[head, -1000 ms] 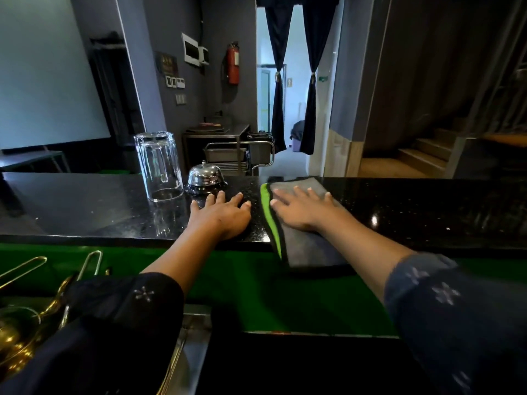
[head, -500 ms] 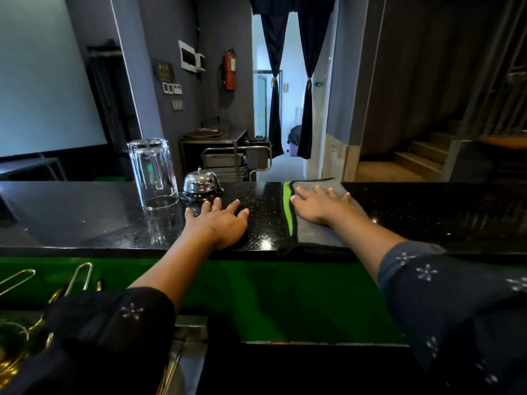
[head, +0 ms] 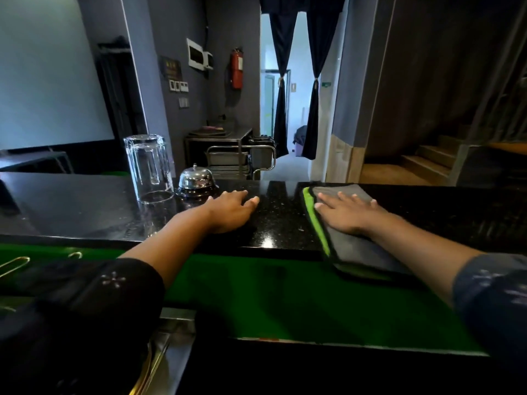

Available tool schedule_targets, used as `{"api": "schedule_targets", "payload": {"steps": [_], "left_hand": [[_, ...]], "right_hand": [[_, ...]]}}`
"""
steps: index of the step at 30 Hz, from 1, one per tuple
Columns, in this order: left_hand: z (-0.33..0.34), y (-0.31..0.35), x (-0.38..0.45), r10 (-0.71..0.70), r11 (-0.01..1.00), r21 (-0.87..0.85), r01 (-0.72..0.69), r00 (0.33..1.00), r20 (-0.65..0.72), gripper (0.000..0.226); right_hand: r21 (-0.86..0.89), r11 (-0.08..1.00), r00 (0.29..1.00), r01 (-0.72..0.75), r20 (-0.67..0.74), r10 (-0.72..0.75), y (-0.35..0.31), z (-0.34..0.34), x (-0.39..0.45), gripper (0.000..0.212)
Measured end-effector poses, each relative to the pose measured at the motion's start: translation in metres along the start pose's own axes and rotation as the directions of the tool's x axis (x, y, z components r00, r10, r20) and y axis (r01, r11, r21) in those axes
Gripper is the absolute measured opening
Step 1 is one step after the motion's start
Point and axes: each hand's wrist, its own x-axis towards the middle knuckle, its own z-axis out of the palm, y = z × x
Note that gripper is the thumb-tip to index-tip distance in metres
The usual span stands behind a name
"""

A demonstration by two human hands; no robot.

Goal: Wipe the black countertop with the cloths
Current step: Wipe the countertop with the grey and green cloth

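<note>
The black speckled countertop [head: 85, 206] runs across the view in front of me. A grey cloth [head: 353, 253] with a bright green edge lies on it at the right, its near end hanging over the counter's front edge. My right hand [head: 348, 213] rests palm down on the cloth with the fingers spread, pressing it to the counter. Left of the cloth, and apart from it, my left hand [head: 231, 212] lies flat on the bare counter and holds nothing. I see only one cloth.
An upturned clear glass [head: 148, 168] and a chrome call bell [head: 195, 181] stand on the counter just beyond my left hand. Below the counter's front edge runs a green ledge [head: 271, 295]. Gold-coloured utensils [head: 14, 266] lie at the lower left.
My right hand has slid the cloth to the right along the counter, widening the gap to my left hand. The cloth's near end hangs over the front edge again. My left hand has barely moved.
</note>
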Motion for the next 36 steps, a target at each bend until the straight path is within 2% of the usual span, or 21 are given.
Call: {"api": "schedule_targets", "payload": {"steps": [4, 8, 11, 13, 15, 18, 21, 23, 25, 27, 29, 33, 36], "left_hand": [[0.021, -0.003, 0.018, -0.076, 0.987, 0.140, 0.078, 0.997, -0.020, 0.066], [0.025, -0.010, 0.026, -0.036, 0.964, 0.263, 0.032, 0.999, 0.012, 0.062], [0.023, -0.014, 0.026, -0.004, 0.972, 0.236, -0.004, 1.000, 0.031, 0.061], [0.020, -0.015, 0.024, 0.000, 0.986, 0.167, -0.002, 1.000, 0.015, 0.061], [0.021, -0.013, 0.023, 0.004, 0.987, 0.158, -0.006, 1.000, 0.013, 0.062], [0.024, -0.011, 0.023, -0.013, 0.987, 0.159, 0.013, 1.000, 0.002, 0.062], [0.026, -0.008, 0.024, -0.026, 0.989, 0.144, 0.028, 1.000, -0.013, 0.062], [0.026, -0.007, 0.024, -0.035, 0.990, 0.138, 0.036, 0.999, -0.010, 0.061], [0.024, -0.007, 0.024, -0.039, 0.991, 0.132, 0.039, 0.999, -0.002, 0.061], [0.022, -0.008, 0.023, -0.039, 0.990, 0.139, 0.038, 0.999, 0.003, 0.060], [0.021, -0.010, 0.023, -0.030, 0.988, 0.153, 0.028, 1.000, 0.007, 0.061], [0.023, -0.012, 0.021, -0.018, 0.990, 0.141, 0.018, 1.000, -0.004, 0.062], [0.025, -0.010, 0.022, -0.034, 0.989, 0.141, 0.034, 0.999, -0.002, 0.062]], "right_hand": [[0.009, 0.999, 0.999, 0.033, -0.029, -0.033, -0.072, 0.000, 0.028, 0.062], [0.032, 0.996, 0.996, 0.085, -0.017, -0.084, -0.109, 0.003, 0.068, 0.063], [0.027, 0.981, 0.981, 0.191, -0.038, -0.190, -0.105, 0.003, 0.103, 0.062], [0.030, 0.980, 0.981, 0.195, -0.014, -0.194, -0.072, 0.001, 0.126, 0.067], [0.055, 0.997, 0.998, 0.061, -0.018, -0.060, -0.008, 0.000, 0.147, 0.081], [0.060, 0.972, 0.973, -0.226, -0.043, 0.229, 0.081, -0.005, 0.147, 0.082], [0.014, 0.951, 0.950, -0.309, -0.038, 0.309, 0.076, -0.010, 0.123, 0.065], [0.042, 0.979, 0.979, -0.198, -0.044, 0.200, 0.027, -0.009, 0.110, 0.060], [0.022, 1.000, 0.998, 0.016, -0.061, -0.015, -0.031, 0.000, 0.093, 0.060], [0.005, 0.983, 0.982, 0.184, -0.051, -0.183, -0.076, 0.008, 0.064, 0.060], [0.000, 0.964, 0.963, 0.267, -0.039, -0.266, -0.088, 0.013, 0.036, 0.060], [0.018, 0.957, 0.957, 0.290, -0.021, -0.290, -0.032, 0.011, 0.001, 0.058], [0.027, 0.989, 0.990, 0.142, -0.018, -0.142, 0.020, 0.003, 0.008, 0.059]]}}
